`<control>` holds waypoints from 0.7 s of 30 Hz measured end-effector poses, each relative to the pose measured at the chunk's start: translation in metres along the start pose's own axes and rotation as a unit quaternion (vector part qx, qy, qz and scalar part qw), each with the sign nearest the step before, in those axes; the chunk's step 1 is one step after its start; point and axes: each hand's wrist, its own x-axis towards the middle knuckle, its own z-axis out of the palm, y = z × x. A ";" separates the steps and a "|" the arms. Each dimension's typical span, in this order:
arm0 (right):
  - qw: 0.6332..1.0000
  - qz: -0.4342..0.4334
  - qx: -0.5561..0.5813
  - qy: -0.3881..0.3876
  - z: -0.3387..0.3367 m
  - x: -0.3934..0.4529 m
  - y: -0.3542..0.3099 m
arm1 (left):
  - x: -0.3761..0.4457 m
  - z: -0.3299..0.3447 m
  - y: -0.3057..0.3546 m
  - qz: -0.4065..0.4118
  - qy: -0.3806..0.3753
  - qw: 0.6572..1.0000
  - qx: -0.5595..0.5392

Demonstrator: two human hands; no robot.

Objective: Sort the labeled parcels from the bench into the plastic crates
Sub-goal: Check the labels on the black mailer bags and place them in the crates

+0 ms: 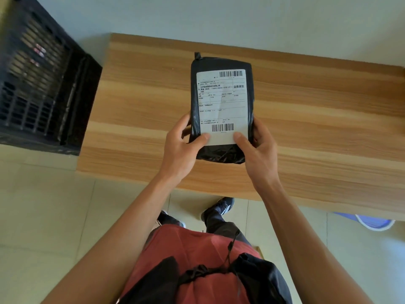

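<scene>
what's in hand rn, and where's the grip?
Black parcel, both hands. Left hand and right hand grip its near end at the side edges, thumbs on the label's bottom corners.

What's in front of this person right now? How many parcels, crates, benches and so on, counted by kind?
Black parcel with white label, held in both hands: 1
Black plastic crate, left of the bench: 1
Wooden bench: 1
Blue object under the bench's right end, only partly visible: 1
Total: 4

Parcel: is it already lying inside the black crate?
No, both hands hold the parcel above the bench, right of the crate.
</scene>
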 end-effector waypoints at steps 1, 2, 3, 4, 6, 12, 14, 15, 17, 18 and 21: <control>1.000 -0.005 -0.005 -0.007 0.015 -0.003 -0.002 | -0.002 -0.016 -0.002 -0.002 0.008 1.000 -0.004; 1.000 -0.011 -0.009 -0.016 0.030 -0.006 -0.004 | -0.004 -0.032 -0.005 -0.004 0.016 1.000 -0.007; 0.999 -0.016 -0.013 -0.026 0.046 -0.011 -0.007 | -0.007 -0.048 -0.006 -0.003 0.023 1.000 -0.010; 0.999 -0.020 -0.017 -0.036 0.062 -0.016 -0.009 | -0.010 -0.065 -0.008 -0.002 0.029 0.999 -0.012; 0.998 -0.028 -0.022 -0.055 0.094 -0.027 -0.015 | -0.016 -0.099 -0.011 0.002 0.045 0.999 -0.017; 0.990 -0.048 -0.049 -0.126 0.200 -0.059 -0.032 | -0.041 -0.209 -0.021 0.009 0.111 0.993 -0.046; 0.985 -0.054 -0.058 -0.154 0.236 -0.068 -0.037 | -0.050 -0.245 -0.024 0.015 0.138 0.988 -0.061; 0.982 -0.060 -0.062 -0.166 0.254 -0.072 -0.040 | -0.055 -0.263 -0.025 0.016 0.151 0.986 -0.068; 0.977 -0.070 -0.074 -0.189 0.288 -0.081 -0.045 | -0.065 -0.295 -0.027 0.018 0.177 0.980 -0.085; 0.974 -0.073 -0.078 -0.201 0.303 -0.085 -0.047 | -0.070 -0.310 -0.028 0.020 0.191 0.977 -0.092; 0.962 -0.079 -0.090 -0.245 0.347 -0.091 -0.052 | -0.083 -0.349 -0.032 0.015 0.240 0.965 -0.105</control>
